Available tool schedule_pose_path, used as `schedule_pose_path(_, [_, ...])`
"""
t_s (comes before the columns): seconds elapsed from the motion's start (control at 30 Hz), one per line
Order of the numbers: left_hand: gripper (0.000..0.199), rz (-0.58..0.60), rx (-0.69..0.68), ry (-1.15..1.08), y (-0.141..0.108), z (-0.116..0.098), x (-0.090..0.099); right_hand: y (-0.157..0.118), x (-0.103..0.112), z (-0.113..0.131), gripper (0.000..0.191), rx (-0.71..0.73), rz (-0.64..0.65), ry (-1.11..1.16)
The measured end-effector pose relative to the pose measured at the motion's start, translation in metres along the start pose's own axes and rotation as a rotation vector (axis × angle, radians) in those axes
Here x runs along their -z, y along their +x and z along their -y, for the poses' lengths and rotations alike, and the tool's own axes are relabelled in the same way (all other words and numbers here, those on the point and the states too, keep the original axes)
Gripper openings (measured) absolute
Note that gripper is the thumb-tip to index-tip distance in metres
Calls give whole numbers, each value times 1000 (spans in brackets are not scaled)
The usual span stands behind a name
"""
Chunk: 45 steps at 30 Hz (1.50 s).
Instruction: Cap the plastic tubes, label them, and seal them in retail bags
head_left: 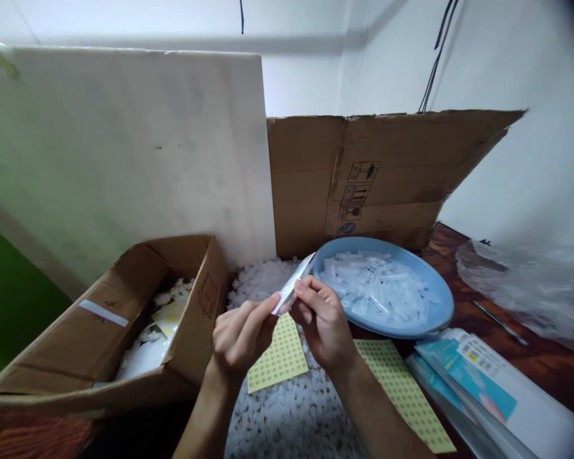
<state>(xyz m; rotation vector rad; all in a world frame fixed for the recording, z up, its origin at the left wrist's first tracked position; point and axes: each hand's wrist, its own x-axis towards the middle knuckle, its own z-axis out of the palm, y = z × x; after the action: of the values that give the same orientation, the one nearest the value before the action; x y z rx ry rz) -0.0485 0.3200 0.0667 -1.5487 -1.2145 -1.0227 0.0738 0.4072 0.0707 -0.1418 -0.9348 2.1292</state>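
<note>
Between my two hands is a slim white packet [296, 280], tilted with its far end pointing up and right. My left hand [243, 335] pinches its near end between thumb and fingers. My right hand [321, 319] grips its right side with the thumb on top. What the packet is made of or contains cannot be made out. Below the hands lies a yellow sheet of small round dot stickers [280, 357], partly covered by my left hand. A second dotted sheet [404, 389] rests to the right of my right forearm.
At left stands an open cardboard box [191, 331] with paper scraps inside. A blue basin [442, 296] of translucent plastic pieces sits at right. Many small whitish pieces [277, 421] spread beneath the sheets. Packaging bags [497, 382], a thin rod [500, 322] and clear plastic [536, 287] lie far right.
</note>
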Motion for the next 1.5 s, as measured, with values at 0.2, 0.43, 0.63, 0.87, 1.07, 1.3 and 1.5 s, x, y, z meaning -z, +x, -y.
schedule_pose_path(0.2, [12, 96, 172, 49, -7, 3, -7, -2, -5, -7, 35, 26, -45, 24])
schedule_pose_path(0.43, [42, 603, 453, 162, -5, 3, -12, 0, -1, -4, 37, 104, -102, -51])
schedule_pose_path(0.63, [58, 960, 641, 133, 13, 4, -8, 1, 2, -3, 34, 203, -167, -174])
schedule_pose_path(0.87, [65, 943, 650, 171, 19, 19, 5, 9, 13, 19, 34, 516, -417, -458])
schedule_pose_path(1.07, [56, 848, 727, 217, 24, 32, 15, -17, 24, 115, 25, 1241, -896, -738])
schedule_pose_path(1.3, [55, 639, 606, 207, 20, 30, 11, -42, 70, 186, 33, 1258, -1139, -847])
schedule_pose_path(1.5, [48, 634, 524, 253, 22, 24, 8, -17, 91, 167, 34, 1047, -919, -762])
